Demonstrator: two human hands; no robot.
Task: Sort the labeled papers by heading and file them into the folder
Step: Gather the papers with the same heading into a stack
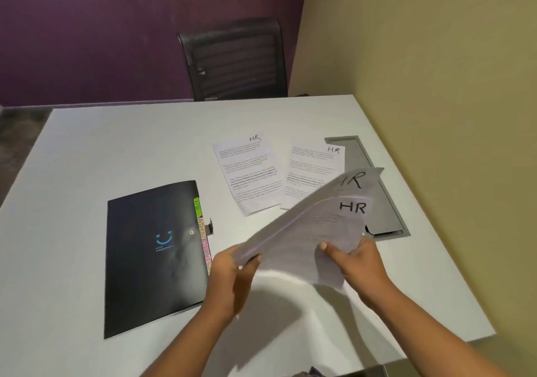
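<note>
- Held papers (305, 237): a small stack lifted off the table (87, 150), with at least two sheets fanned apart. The long axis runs from near-left to far-right. The "HR" headings sit at the far-right end and the top sheet is motion-blurred.
- Left hand (229, 278): grips the stack's near-left edge with its fingers curled round the edge. How far apart the fingers are can't be told because of blur.
- Right hand (359, 260): pinches the stack's near-right part with the thumb (325, 246) pressed on top. The other fingers are under the paper and hidden.
- Folder (151, 257): black, closed and flat on the table, to the left of the left hand and just beside it. Its long axis runs near to far, tilted slightly. Coloured tabs (202, 231) stick out of its right edge, and the green one at the far end reads "HR".
- Left loose sheet (247, 173): flat on the table beyond the hands, heading "HR" at its far-right corner, long axis near to far.
- Right loose sheet (315, 170): just beside the left one, also headed "HR". Its near part is covered by the held stack, and its far-right corner overlaps the grey cable tray cover (388, 202).
- Chair (232, 60): black mesh, at the table's far edge.
</note>
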